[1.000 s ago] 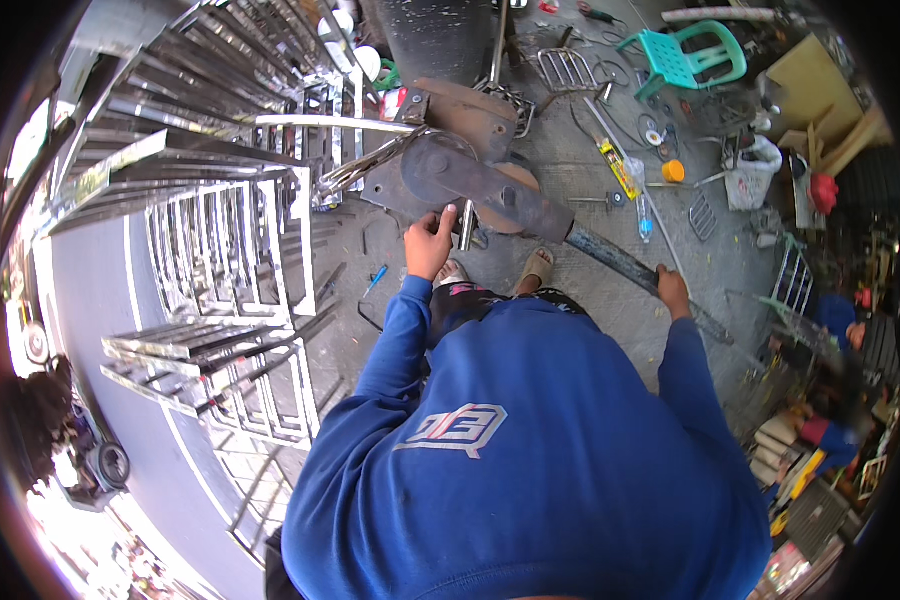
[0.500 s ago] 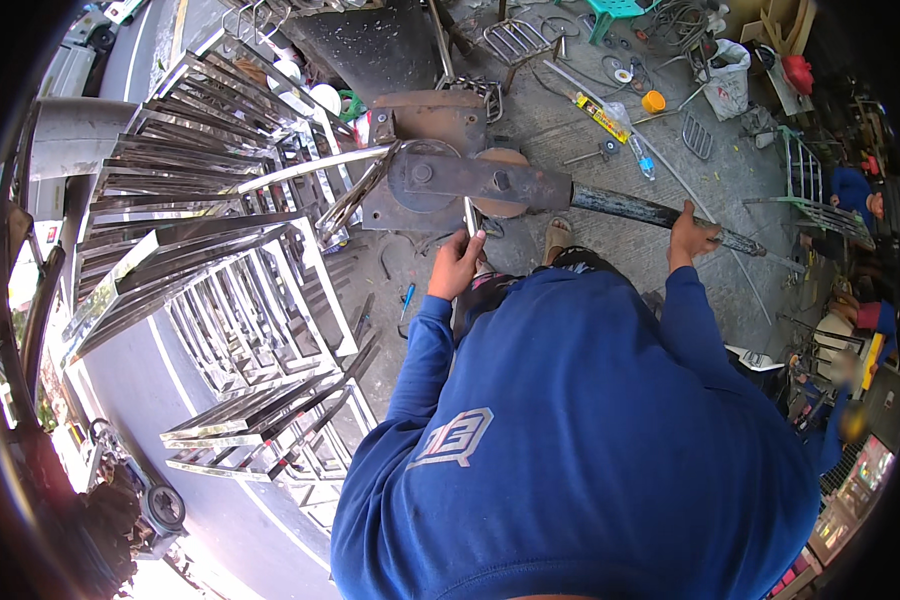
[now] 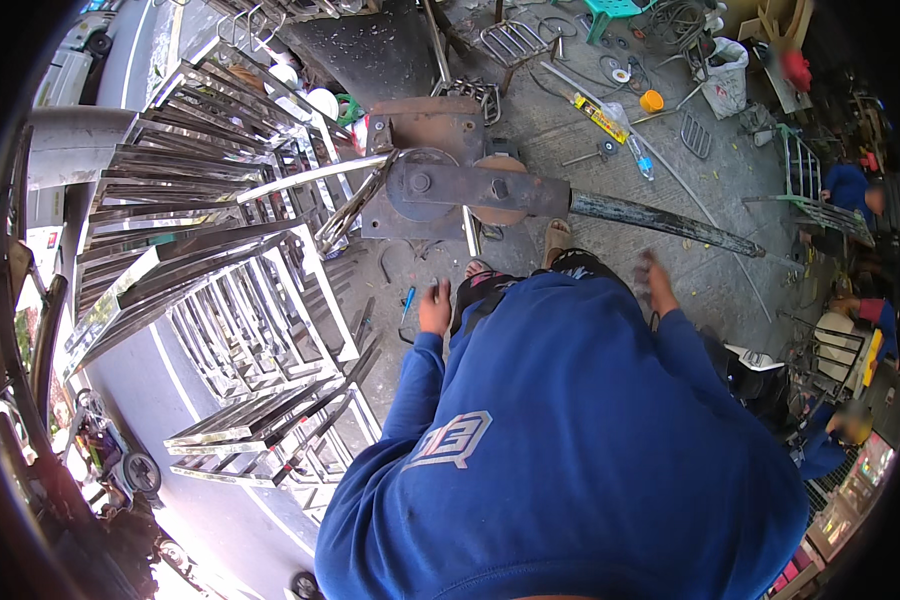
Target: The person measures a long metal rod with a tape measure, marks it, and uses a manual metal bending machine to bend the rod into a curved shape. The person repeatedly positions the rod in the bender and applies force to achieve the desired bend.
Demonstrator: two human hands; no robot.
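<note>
A rusty metal tube bender (image 3: pixel 535 190) stands in front of me, with two round dies under a steel arm. Its long lever (image 3: pixel 665 222) reaches out to the right. A shiny metal tube (image 3: pixel 470 232) sticks out of the bender toward me. My left hand (image 3: pixel 435 307) is off the tube, just left of my leg, holding nothing, with its fingers apart. Below the lever, clear of it, my right hand (image 3: pixel 656 285) has loose, extended fingers and is empty. Another bright bar (image 3: pixel 315 177) runs left from the bender over the stacked frames.
Stacked shiny metal frames (image 3: pixel 250 320) fill the left side beside the road. On the ground lie a blue-handled screwdriver (image 3: pixel 408 298), a water bottle (image 3: pixel 640 158), a yellow cup (image 3: pixel 652 101) and a long thin rod (image 3: pixel 720 225). Other people (image 3: pixel 850 190) are at the far right.
My left hand has let go of the tube and drawn back toward me. My right hand has left the lever and moved left and nearer my body. The lever looks much the same.
</note>
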